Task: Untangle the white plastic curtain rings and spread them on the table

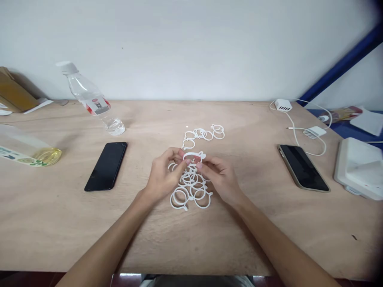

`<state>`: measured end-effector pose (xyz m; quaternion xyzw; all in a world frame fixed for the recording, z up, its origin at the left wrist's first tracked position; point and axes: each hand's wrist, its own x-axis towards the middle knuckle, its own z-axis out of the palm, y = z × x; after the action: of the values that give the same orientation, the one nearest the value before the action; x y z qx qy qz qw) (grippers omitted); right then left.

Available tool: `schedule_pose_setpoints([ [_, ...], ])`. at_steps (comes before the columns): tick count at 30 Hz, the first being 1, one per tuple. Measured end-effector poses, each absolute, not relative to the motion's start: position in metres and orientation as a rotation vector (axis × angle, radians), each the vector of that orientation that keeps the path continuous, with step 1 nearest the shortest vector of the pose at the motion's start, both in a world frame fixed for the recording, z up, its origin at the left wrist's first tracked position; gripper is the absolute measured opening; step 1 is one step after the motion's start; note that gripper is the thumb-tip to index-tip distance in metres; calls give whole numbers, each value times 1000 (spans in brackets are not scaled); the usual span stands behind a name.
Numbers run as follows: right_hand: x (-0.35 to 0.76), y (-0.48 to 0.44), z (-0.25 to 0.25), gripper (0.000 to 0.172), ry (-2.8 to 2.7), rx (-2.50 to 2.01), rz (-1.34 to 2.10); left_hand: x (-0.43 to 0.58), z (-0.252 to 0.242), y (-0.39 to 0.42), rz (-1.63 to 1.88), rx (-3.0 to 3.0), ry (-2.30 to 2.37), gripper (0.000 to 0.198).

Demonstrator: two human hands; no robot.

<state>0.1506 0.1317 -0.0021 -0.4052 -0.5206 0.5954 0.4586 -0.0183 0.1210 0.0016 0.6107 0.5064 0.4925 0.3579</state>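
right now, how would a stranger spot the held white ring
On the pale wooden table, find the bare left hand and right hand above scattered white plastic-looking rings. Between them is one thin white ring; unlike its neighbours on the wood, it's held up.

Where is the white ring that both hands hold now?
In the head view, the held ring is near the centre, between the left hand and right hand, with the larger ring pile just below it in the picture.
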Motion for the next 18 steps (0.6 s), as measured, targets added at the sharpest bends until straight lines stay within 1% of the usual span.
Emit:
schedule_pose_setpoints([
  [3,152,135,-7,36,-1182,-1054,1402,-23,-3,121,1310,1944,1427,10],
  [6,156,137,-8,28,-1177,-1084,1337,-26,-7,121,1327,2175,1456,2],
  [9,159,135,-5,25,-1211,-1086,1341,-27,-9,121,1312,2280,1497,8],
  [14,154,131,2,32,-1272,-1081,1415,-25,-10,120,1394,2325,1598,8],
  [18,154,132,1,32,-1287,-1096,1444,-24,-9,120,1426,2324,1556,8],
])
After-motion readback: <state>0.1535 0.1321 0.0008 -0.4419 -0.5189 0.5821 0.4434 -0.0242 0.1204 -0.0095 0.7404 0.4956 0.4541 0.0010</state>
